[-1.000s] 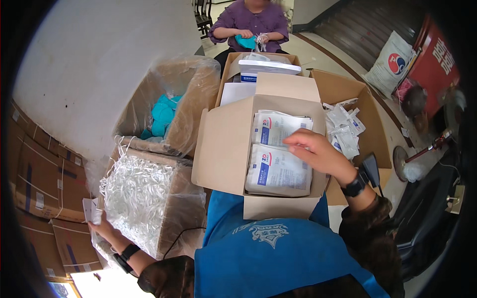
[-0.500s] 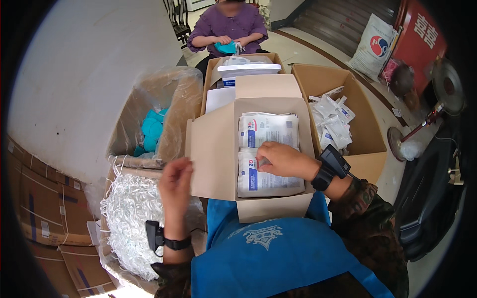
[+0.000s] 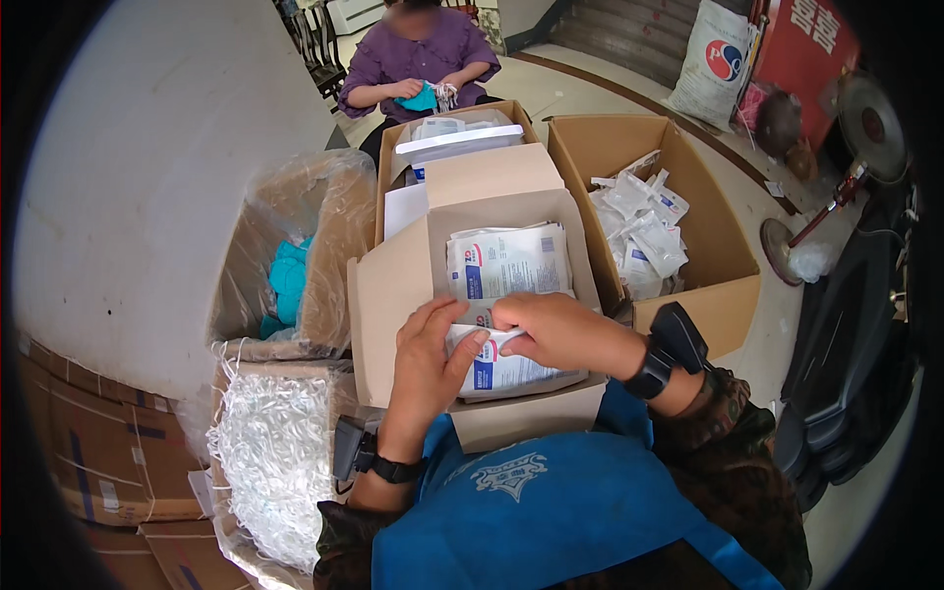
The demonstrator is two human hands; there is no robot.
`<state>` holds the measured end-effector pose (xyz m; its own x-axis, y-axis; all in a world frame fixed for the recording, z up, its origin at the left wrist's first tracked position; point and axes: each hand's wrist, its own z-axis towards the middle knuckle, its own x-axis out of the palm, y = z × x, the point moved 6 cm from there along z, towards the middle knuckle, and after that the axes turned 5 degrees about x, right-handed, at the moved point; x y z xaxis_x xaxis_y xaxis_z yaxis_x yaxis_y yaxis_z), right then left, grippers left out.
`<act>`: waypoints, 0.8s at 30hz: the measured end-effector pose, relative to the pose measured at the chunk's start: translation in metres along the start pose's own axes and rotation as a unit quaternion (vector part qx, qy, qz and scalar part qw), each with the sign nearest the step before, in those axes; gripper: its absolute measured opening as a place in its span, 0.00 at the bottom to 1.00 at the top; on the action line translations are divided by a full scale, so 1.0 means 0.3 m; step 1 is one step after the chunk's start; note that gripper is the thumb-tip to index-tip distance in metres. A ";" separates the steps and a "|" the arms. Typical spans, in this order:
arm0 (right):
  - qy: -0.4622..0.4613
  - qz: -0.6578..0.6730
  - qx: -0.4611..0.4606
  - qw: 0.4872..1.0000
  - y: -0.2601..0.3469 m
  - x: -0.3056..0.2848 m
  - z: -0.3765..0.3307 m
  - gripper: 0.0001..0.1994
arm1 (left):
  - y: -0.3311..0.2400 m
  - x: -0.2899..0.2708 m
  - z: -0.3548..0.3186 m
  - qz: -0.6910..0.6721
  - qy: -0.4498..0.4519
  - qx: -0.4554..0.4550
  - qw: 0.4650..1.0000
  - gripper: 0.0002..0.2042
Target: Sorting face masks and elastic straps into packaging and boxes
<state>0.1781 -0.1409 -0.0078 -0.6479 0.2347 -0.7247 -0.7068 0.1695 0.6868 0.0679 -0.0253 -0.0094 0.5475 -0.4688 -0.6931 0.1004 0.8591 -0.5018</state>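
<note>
**Both hands on packet in open carton**

Frame centre: your left hand (image 3: 428, 349) and right hand (image 3: 556, 329) meet over the open cardboard box (image 3: 393, 295). Both pinch one white sealed packet (image 3: 497, 369) at its upper edge, fingers closed narrow on it. A second packet stack (image 3: 506, 261) lies just behind. Right of frame: a box of loose packets (image 3: 644, 231). Lower left: a bag of white string (image 3: 270, 457).

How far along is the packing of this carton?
Done: one stack of white packets lies at the carton's far end. In hand: both hands, left and right, press a nearer packet down. Left: loose packets wait in the open box at right.
</note>
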 end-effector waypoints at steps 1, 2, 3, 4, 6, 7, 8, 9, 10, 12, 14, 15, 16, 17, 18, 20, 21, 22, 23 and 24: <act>-0.009 0.000 -0.005 1.000 0.003 -0.007 -0.016 0.14 | -0.014 -0.007 0.005 -0.001 0.002 0.004 1.000 0.16; -0.017 0.001 -0.011 1.000 0.006 -0.009 -0.027 0.13 | -0.011 -0.012 0.003 -0.120 0.017 -0.065 0.991 0.15; -0.019 0.001 -0.011 1.000 0.002 -0.008 -0.032 0.13 | -0.012 -0.008 -0.003 -0.234 0.031 -0.134 0.962 0.15; -0.014 0.022 0.006 1.000 -0.010 -0.004 -0.034 0.13 | -0.023 -0.018 -0.017 -0.233 0.031 -0.132 0.963 0.15; -0.012 0.036 0.020 0.999 -0.027 -0.003 -0.043 0.12 | -0.005 -0.043 -0.067 -0.391 -0.026 -0.187 0.901 0.12; -0.008 0.030 0.013 0.999 -0.028 0.004 -0.049 0.12 | 0.004 -0.059 -0.102 -0.350 0.003 -0.202 0.915 0.10; -0.007 0.018 -0.004 1.000 -0.020 0.009 -0.054 0.11 | 0.021 -0.088 -0.153 -0.307 0.032 -0.216 0.926 0.09; -0.011 0.018 -0.004 1.000 -0.017 0.008 -0.057 0.11 | 0.074 -0.099 -0.236 -0.278 0.068 -0.256 0.923 0.07; -0.003 0.003 -0.010 1.000 -0.008 0.011 -0.054 0.11 | 0.140 -0.113 -0.345 -0.245 0.101 -0.298 0.917 0.06; 0.006 -0.003 -0.017 1.000 -0.007 0.006 -0.054 0.09 | 0.276 -0.124 -0.635 -0.276 0.193 -0.490 0.804 0.07; 0.000 0.001 -0.006 1.000 -0.029 0.008 -0.057 0.09 | 0.287 -0.161 -0.803 -0.121 0.299 -0.310 0.894 0.07; 0.004 0.008 -0.003 1.000 -0.039 0.015 -0.053 0.09 | 0.277 -0.162 -0.862 -0.076 0.309 -0.296 0.900 0.07; -0.003 0.006 -0.006 1.000 -0.047 0.017 -0.051 0.09 | 0.279 -0.143 -0.896 -0.058 0.302 -0.332 0.892 0.07; -0.016 0.012 0.008 1.000 -0.071 0.007 -0.059 0.09 | 0.276 -0.135 -0.897 -0.056 0.297 -0.365 0.881 0.07; -0.014 0.004 -0.002 1.000 -0.070 0.025 -0.044 0.09 | 0.284 -0.101 -0.934 -0.042 0.275 -0.391 0.877 0.07; -0.018 -0.009 -0.013 1.000 -0.070 0.038 -0.031 0.09 | 0.282 -0.050 -0.929 -0.038 0.238 -0.430 0.870 0.07; -0.019 -0.011 -0.004 1.000 -0.071 0.038 -0.030 0.09 | 0.279 -0.030 -0.923 -0.036 0.223 -0.440 0.869 0.07; -0.014 -0.010 -0.005 1.000 -0.068 0.036 -0.032 0.09 | 0.279 -0.011 -0.908 -0.037 0.209 -0.445 0.870 0.07; -0.008 -0.009 -0.006 1.000 -0.067 0.037 -0.034 0.09 | 0.283 0.007 -0.892 -0.038 0.201 -0.448 0.870 0.07; -0.021 -0.005 -0.010 1.000 -0.073 0.043 -0.034 0.10 | 0.289 0.015 -0.876 -0.039 0.195 -0.447 0.872 0.07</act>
<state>0.1823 -0.1514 -0.0328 -0.6279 0.2736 -0.7286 -0.7197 0.1523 0.6774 -0.1393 -0.0068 -0.1919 0.2255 -0.7024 -0.6751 -0.6583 0.4010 -0.6371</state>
